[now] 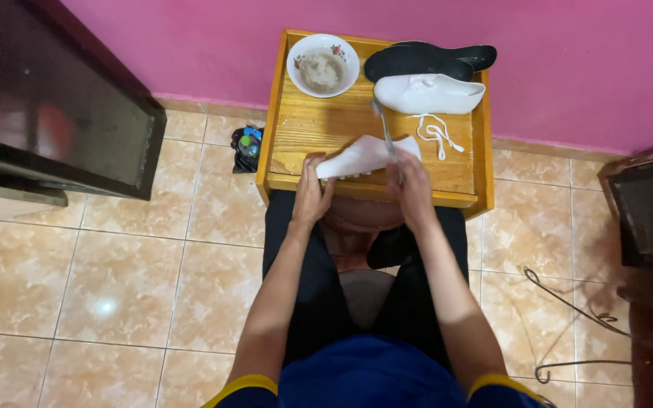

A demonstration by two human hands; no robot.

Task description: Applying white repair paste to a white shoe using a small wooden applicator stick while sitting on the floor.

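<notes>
Scrubbing step, by my read: left hand [311, 195] clenched on white shoe [363, 157] at tabletop [319, 125] six o'clock edge, right hand [410, 189] grasping brush [384, 128] against it; next stroke needs fresh dip in bowl [323, 65] at eleven o'clock.

Even indoor light falls from above — bright enough, with soft shadows under the wooden table [296, 132]. A small glare spot shines on the floor tiles [105, 306] near left. The dark cabinet [54, 106] reflects dimly. Edges bend slightly — the near clothing looks a little soft.
</notes>
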